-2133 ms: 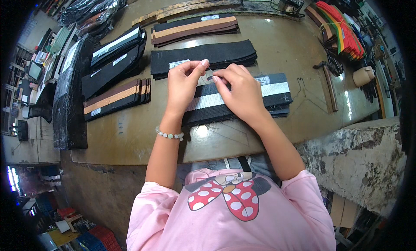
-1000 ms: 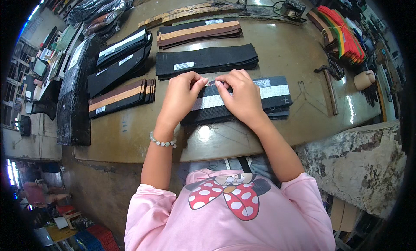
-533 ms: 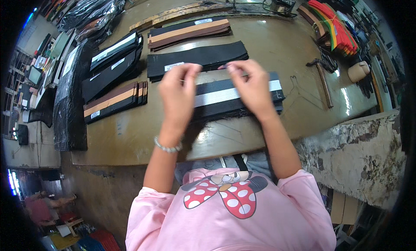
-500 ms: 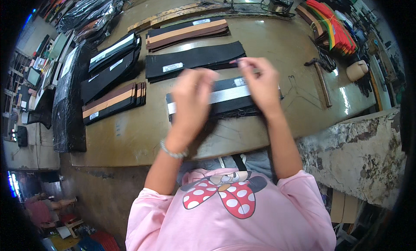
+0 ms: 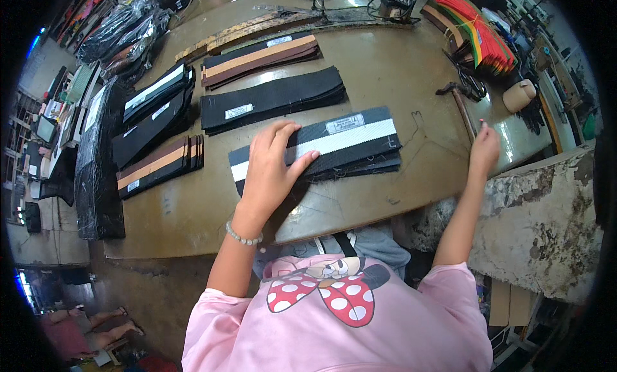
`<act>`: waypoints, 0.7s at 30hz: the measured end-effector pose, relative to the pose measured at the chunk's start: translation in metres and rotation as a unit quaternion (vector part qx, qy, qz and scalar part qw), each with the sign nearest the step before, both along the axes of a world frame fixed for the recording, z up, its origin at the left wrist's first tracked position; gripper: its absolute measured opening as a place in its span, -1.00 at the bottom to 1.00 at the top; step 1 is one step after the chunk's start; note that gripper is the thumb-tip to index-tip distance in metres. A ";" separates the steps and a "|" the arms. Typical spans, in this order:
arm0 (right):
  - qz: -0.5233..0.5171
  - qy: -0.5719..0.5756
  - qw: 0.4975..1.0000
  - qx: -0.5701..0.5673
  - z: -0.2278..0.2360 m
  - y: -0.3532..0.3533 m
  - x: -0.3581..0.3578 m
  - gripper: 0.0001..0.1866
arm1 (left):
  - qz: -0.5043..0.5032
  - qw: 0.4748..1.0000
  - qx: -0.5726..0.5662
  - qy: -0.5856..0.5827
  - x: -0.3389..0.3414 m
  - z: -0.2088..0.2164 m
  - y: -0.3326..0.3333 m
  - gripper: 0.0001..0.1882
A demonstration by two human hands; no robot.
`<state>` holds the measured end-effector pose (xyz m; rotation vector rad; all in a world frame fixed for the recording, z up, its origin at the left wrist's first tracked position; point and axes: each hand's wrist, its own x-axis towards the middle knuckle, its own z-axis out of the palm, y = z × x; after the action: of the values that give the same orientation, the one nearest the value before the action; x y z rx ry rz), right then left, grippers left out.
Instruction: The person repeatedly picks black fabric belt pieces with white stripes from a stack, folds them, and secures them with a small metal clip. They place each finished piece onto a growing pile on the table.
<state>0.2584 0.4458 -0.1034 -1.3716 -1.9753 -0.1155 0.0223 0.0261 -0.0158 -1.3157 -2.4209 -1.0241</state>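
Observation:
A stack of black woven strips (image 5: pixel 340 144) with a white band and a label on top lies in front of me. My left hand (image 5: pixel 270 157) rests on its left part, thumb and fingers apart. Off to the right, my right hand (image 5: pixel 486 151) is closed with a fingertip pointing up, beside the wooden handle of a hammer (image 5: pixel 461 108). Whatever the right fingers hold, if anything, is too small to make out. Behind the stack lies a set of plain black strips (image 5: pixel 283 97) with a label.
More strips, black with tan and brown bands (image 5: pixel 257 60), lie farther back. Banded stacks (image 5: pixel 160 166) and a black wrapped bundle (image 5: pixel 99 166) sit at the left. Red, yellow and green strips (image 5: pixel 482 41) and a beige cone (image 5: pixel 518 96) stand at the right.
My right hand has left the stack and moved far right, near the hammer. The left hand has settled on the strips. The view has shifted slightly.

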 end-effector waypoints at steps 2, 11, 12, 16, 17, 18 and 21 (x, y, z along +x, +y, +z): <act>0.011 -0.072 0.997 -0.005 0.005 -0.007 0.000 -0.63 | -0.017 0.998 0.053 0.004 0.003 0.017 0.005 -0.66; 0.095 0.114 0.989 -0.003 0.031 -0.023 0.000 -0.63 | -0.055 0.978 0.025 0.202 0.009 0.039 -0.023 -0.75; 0.086 0.075 0.993 -0.009 0.028 -0.023 -0.001 -0.64 | -0.070 0.984 -0.028 0.159 0.013 0.030 -0.022 -0.75; 0.058 -0.014 0.998 0.031 0.010 -0.023 -0.005 -0.66 | -0.056 0.991 -0.067 0.105 0.020 0.016 -0.027 -0.76; 0.066 0.019 0.996 0.055 0.007 -0.022 -0.006 -0.67 | -0.056 0.991 -0.075 0.097 0.022 0.014 -0.026 -0.76; 0.081 0.051 0.991 0.096 0.007 -0.022 -0.005 -0.67 | -0.056 0.995 -0.048 0.070 0.024 0.015 -0.025 -0.76; 0.013 -0.045 0.999 -0.012 0.023 -0.031 -0.010 -0.67 | -0.077 0.996 0.032 0.023 0.033 0.012 -0.003 -0.76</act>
<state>0.2488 0.4145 -0.0806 -1.3772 -2.0752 -0.1444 0.0553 0.0232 -0.0043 -1.5048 -2.2631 -1.0877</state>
